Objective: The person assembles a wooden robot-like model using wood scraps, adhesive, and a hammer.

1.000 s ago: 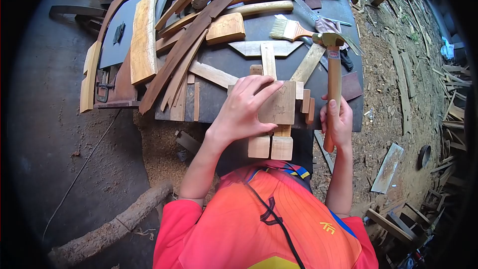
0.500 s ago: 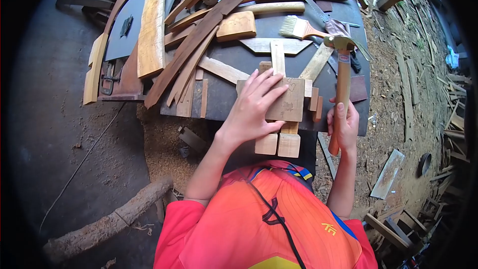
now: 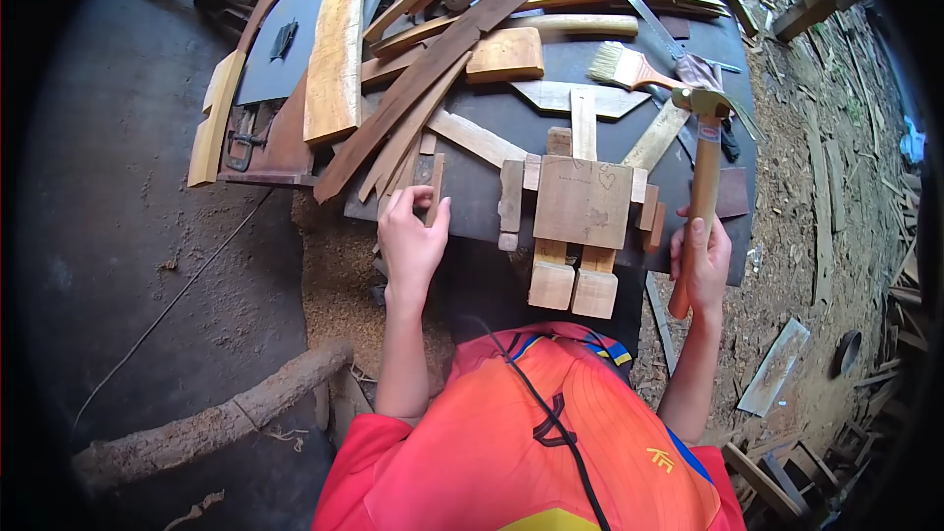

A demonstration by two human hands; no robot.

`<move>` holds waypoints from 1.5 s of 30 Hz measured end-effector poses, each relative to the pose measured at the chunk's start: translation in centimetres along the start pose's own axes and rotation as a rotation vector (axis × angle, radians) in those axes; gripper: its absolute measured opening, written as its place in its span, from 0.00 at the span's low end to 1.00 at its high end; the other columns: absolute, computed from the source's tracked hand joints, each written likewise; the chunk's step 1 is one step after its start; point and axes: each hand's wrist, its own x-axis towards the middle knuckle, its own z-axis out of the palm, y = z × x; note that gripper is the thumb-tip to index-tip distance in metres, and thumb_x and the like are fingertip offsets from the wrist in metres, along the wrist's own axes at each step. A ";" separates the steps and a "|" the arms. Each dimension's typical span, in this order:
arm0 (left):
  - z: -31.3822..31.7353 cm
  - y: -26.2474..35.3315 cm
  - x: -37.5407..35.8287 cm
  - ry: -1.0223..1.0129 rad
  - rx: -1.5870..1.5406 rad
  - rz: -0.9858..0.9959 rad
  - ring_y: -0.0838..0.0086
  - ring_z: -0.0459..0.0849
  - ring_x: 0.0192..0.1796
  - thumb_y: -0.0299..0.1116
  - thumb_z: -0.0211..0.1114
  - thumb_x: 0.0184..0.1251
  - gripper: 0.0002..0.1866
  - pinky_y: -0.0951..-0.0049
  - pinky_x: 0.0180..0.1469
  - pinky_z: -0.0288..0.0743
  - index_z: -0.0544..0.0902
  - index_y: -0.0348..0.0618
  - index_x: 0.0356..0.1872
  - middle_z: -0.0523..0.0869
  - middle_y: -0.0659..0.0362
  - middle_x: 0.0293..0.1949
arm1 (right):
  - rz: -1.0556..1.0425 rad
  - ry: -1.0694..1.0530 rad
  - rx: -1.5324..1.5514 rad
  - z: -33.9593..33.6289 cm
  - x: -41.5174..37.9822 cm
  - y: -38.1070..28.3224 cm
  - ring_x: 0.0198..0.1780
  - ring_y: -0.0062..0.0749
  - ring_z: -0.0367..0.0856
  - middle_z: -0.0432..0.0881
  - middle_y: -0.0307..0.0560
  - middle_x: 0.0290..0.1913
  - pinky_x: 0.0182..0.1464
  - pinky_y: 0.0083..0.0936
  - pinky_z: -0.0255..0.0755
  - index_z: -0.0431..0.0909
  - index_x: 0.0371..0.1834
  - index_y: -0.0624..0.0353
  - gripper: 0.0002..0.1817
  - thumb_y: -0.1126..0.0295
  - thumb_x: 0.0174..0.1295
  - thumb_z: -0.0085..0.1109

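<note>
My left hand (image 3: 414, 234) is at the table's front edge, thumb and fingers closed around the lower end of a thin wooden strip (image 3: 438, 182). In my right hand (image 3: 704, 261) is a claw hammer (image 3: 704, 172), gripped low on its wooden handle with the head up. Between my hands lies a figure of joined wood pieces: a square block (image 3: 583, 202) with a small heart drawn on it, two light blocks (image 3: 553, 285) below, and short pieces at its sides. A narrow weathered piece (image 3: 510, 199) lies left of the square block.
Several dark boards (image 3: 423, 88) are piled at the table's left. A paintbrush (image 3: 619, 67), a trapezoid wood piece (image 3: 580, 98) and a pale wood block (image 3: 504, 55) lie farther back. A clamp (image 3: 244, 138) sits at far left. Wood scraps and shavings cover the ground at right.
My left hand has left the square block and moved left to the thin strip, uncovering the block's top. The hammer stays in my right hand. The view has shifted slightly.
</note>
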 end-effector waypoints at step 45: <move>2.1 9.2 -0.9 -0.373 -0.347 0.675 0.65 0.95 0.41 0.24 0.84 0.58 0.11 0.69 0.42 0.88 0.94 0.43 0.42 0.96 0.58 0.43 | 0.003 -0.011 0.036 -0.1 0.1 0.0 0.18 0.14 0.69 0.78 0.36 0.26 0.20 0.17 0.62 0.78 0.60 0.63 0.23 0.51 0.87 0.54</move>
